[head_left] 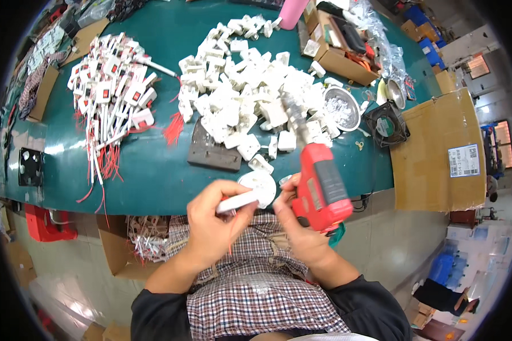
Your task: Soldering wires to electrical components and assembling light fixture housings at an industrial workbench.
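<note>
My left hand (213, 221) is closed round a white plastic tube-like piece (237, 202) at the near table edge, and a thin red wire hangs below that hand. A round white part (260, 184) lies just beyond the fingertips; whether it is joined to the tube I cannot tell. With my right hand (308, 241) I grip a red and black power screwdriver (322, 184), its blurred metal front end slanting up and left over the pile of white plastic housings (239, 85). A small pale piece (284, 180) shows by my right fingertips.
Left on the green table (159, 184) lie several white pieces (105, 91) with red switches and red wires. A dark block (212, 150) sits before the housings. Right are a metal bowl (355, 119) of small parts, a fan (387, 124) and a carton (426, 187).
</note>
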Demonstrator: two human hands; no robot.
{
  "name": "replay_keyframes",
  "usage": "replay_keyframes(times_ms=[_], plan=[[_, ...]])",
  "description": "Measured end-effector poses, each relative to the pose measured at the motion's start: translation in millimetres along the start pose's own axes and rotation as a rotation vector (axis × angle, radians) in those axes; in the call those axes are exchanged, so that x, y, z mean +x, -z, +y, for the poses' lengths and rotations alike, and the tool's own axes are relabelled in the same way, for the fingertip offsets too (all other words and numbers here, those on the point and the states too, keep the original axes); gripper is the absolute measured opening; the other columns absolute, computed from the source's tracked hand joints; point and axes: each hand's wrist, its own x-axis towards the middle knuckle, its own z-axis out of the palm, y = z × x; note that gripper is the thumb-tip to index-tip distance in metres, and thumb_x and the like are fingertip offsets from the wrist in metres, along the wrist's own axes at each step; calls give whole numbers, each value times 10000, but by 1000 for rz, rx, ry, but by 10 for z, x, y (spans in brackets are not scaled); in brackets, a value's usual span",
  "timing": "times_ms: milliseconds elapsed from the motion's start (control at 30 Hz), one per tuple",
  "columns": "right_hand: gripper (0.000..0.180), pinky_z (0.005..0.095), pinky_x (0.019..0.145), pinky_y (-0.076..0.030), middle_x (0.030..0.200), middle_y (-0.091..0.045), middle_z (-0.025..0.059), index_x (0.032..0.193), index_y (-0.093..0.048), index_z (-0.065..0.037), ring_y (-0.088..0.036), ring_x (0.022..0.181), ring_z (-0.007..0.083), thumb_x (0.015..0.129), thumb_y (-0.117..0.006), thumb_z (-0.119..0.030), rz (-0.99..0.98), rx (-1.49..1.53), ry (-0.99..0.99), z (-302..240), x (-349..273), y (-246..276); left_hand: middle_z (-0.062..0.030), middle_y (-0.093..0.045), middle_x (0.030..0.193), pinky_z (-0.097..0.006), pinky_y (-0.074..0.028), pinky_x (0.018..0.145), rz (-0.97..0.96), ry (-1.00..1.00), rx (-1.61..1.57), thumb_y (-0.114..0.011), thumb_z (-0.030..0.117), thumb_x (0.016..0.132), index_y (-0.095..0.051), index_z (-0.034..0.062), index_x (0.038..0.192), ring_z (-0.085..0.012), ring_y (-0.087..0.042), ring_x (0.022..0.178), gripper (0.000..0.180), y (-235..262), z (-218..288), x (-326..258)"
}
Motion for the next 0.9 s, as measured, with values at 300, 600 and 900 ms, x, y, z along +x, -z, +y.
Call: replay_keyframes(times_ms=[300,600,900], plan=[[479,356,745,-530,968,-563,78,1350,-475,-19,-550,677,116,972,-695,-216,119,38,-32,-341,-239,415,-59,-725,873,-287,-533,645,74,42,76,-799,17,798,-677,28,946,-146,-704,752,193,-34,-216,144],[419,317,717,-522,913,-633,63,1177,-608,1,-637,788,165,824,-798,-121,-4,-294,-261,-180,-881,924,-76,-701,872,-320,-556,718,60,0,138,-783,6,757,-649,39,934,-212,-714,784,224,-130,-296,88],[320,377,707,-566,980,-693,160,1030,-697,-2,-705,802,318,732,-812,-28,-120,-685,-105,15,-933,994,-43,-687,859,-261,-533,700,41,-40,180,-789,-18,812,-638,7,953,-115,-658,747,207,-136,-312,110]])
